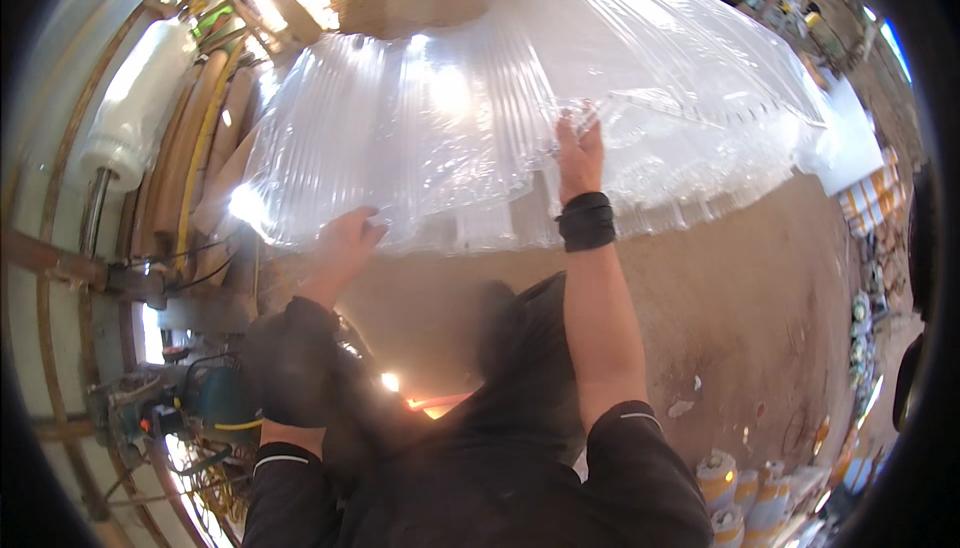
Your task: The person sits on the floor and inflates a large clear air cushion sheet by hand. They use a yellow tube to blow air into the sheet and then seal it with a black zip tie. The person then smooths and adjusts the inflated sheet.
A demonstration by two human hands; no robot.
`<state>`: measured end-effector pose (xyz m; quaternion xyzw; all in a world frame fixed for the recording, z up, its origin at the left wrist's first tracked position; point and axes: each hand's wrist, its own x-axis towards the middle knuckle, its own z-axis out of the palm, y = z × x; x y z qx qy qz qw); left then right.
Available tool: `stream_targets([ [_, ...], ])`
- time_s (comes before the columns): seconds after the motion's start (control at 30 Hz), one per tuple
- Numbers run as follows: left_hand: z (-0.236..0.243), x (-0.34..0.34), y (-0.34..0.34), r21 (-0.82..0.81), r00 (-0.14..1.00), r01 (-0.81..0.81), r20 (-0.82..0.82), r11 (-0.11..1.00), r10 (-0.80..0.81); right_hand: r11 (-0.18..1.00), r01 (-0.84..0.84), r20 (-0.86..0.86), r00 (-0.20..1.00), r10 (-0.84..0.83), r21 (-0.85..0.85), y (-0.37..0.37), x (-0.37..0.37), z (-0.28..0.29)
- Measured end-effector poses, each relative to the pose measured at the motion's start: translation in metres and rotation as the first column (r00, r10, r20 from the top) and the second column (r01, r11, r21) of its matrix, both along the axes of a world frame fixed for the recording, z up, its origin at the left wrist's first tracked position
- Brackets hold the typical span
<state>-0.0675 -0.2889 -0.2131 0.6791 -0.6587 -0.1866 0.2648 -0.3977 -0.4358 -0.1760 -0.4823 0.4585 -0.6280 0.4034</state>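
Clear plastic sheeting with ribbed, inflatable-looking tubes spreads in layers across the upper middle. My right hand, below a black wrist wrap, grips a crinkled edge of the sheeting near its centre. At the lower left edge of the sheeting, my left hand has its fingers curled onto the plastic; the fingertips are partly hidden. Both forearms reach up from dark sleeves, the left one with a dark wrap over it.
On the left stand a plastic film roll on a metal bar, long cardboard tubes and a green machine with cables. Wrapped cylinders sit at the lower right, and clutter lines the right side of the brown floor.
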Motion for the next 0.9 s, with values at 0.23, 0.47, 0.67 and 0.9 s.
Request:
stream_targets([
  [0.23, 0.002, 0.001, 0.0, 0.006, 1.0, -0.001, -0.001, 1.0, 0.001, 0.998, -0.037, 0.055, 0.998, 0.034, 0.056, 0.01, 0.007, 0.013],
  [0.47, -0.002, 0.0, 0.001, -0.042, 0.999, -0.001, 0.036, 0.999, 0.003, 0.999, -0.037, 0.043, 0.998, 0.035, 0.039, 0.006, 0.007, 0.008],
  [0.67, 0.003, -0.001, 0.0, 0.127, 1.0, -0.021, -0.006, 0.992, 0.022, 0.998, -0.041, 0.027, 0.999, 0.04, 0.037, 0.003, 0.003, 0.002],
  [0.9, 0.015, -0.012, 0.0, -0.004, 0.997, 0.012, -0.07, 1.0, -0.012, 0.969, -0.245, 0.301, 0.927, 0.225, 0.028, 0.01, 0.013, 0.027],
])
